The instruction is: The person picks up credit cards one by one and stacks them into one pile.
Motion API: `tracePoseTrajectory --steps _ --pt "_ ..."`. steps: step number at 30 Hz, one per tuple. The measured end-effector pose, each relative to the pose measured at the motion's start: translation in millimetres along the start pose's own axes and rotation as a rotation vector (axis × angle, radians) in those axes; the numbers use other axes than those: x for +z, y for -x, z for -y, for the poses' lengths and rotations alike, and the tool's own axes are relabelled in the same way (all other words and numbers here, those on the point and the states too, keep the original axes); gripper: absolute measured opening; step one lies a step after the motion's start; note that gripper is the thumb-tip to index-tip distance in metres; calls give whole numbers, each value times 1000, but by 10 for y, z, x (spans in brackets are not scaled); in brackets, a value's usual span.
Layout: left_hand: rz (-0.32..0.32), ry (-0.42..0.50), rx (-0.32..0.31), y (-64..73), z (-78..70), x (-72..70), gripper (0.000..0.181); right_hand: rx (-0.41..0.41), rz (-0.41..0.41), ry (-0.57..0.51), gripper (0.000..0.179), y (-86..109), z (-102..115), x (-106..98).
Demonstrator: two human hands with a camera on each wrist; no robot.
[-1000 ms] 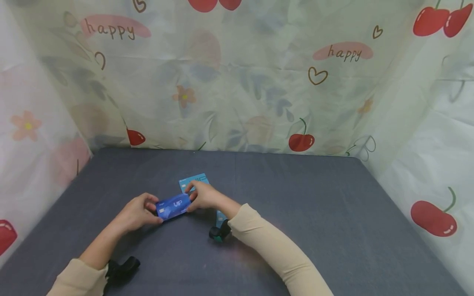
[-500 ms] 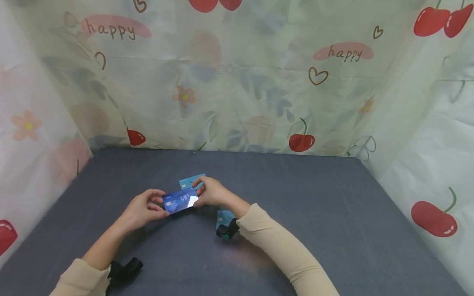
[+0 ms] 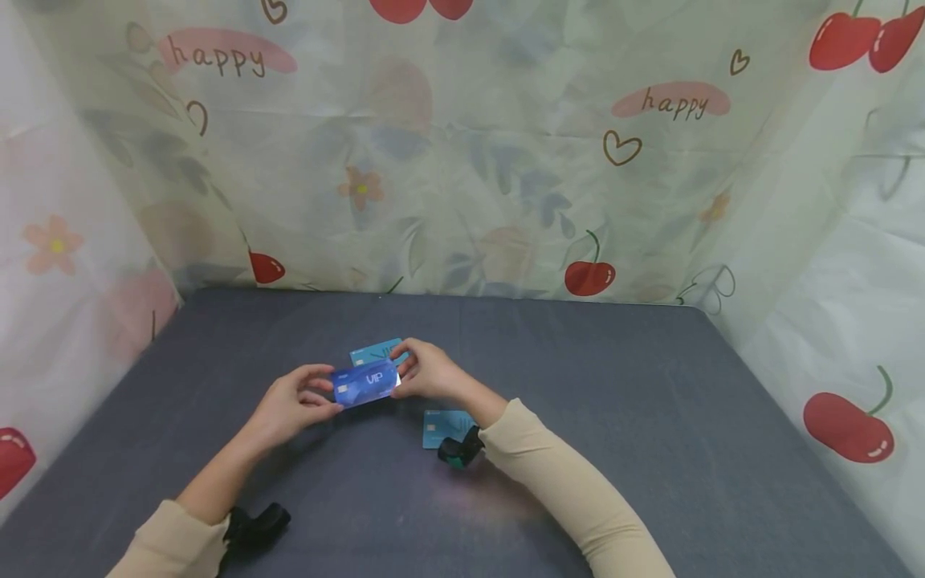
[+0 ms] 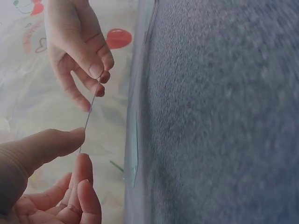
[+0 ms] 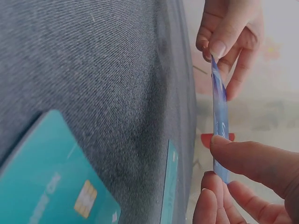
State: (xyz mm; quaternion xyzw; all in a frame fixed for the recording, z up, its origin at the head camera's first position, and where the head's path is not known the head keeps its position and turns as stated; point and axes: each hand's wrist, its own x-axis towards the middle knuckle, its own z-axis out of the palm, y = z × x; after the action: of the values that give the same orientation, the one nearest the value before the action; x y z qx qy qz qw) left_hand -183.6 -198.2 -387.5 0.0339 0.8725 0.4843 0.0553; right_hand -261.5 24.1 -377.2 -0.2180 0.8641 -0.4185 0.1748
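Observation:
A dark blue VIP card (image 3: 365, 384) with a chip is held between both hands above the table. My left hand (image 3: 289, 404) pinches its left end, thumb at the lower corner and fingers at the upper one. On the right end, my right hand (image 3: 431, 372) pinches it the same way. Seen almost edge-on, the blue card (image 5: 219, 107) stretches from one hand to the other in the right wrist view. Behind it lies a light blue card (image 3: 376, 352), partly covered. Nearer the front, another light blue card (image 3: 437, 428) is partly hidden by the right wrist's strap.
The dark grey cloth-covered table (image 3: 614, 417) reaches back to a patterned curtain (image 3: 462, 160), with curtains on both sides too. Black camera mounts sit at the left wrist (image 3: 256, 526) and the right wrist (image 3: 460, 447).
Both hands have moved right and slightly away with the blue card, now overlapping the rear light blue card. More of the front light blue card shows as the right forearm shifts right.

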Motion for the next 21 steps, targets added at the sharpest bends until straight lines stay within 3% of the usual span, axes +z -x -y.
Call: tracePoseTrajectory --steps 21 --pt "32 48 76 -87 -93 194 62 10 -46 -13 53 268 -161 -164"
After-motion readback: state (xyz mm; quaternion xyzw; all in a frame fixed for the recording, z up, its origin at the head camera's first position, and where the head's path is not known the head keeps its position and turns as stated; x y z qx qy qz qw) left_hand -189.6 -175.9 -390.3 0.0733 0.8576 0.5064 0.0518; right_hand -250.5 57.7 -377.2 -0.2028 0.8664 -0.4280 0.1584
